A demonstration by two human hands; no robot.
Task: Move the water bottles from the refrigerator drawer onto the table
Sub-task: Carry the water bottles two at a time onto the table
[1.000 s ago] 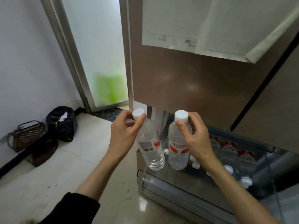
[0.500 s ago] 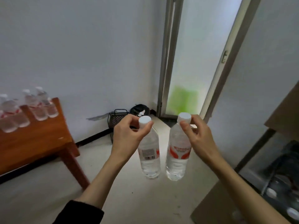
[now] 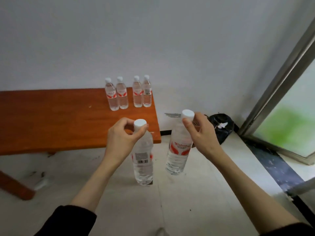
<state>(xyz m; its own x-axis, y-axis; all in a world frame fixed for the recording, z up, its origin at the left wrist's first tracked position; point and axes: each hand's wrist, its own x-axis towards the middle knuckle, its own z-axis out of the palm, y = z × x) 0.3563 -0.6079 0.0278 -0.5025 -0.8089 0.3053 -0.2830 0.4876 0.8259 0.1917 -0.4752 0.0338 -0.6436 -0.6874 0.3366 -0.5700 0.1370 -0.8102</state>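
Two water bottles [image 3: 143, 160] hang at frame centre, left hand [image 3: 121, 138] and right hand [image 3: 201, 133] pinching their caps; four more [image 3: 127, 94] stand on the wooden table [image 3: 51, 120].

A plain pale wall [image 3: 153, 40] fills the upper view, scuffed low down near the floor. A reddish-brown wooden tabletop [image 3: 51, 120] stands against it on the left. The floor [image 3: 196, 201] is light tile with dark specks. At right, a metal-framed frosted glass door [image 3: 289, 130] glows green, with a black bag [image 3: 221, 126] in the corner beside it.
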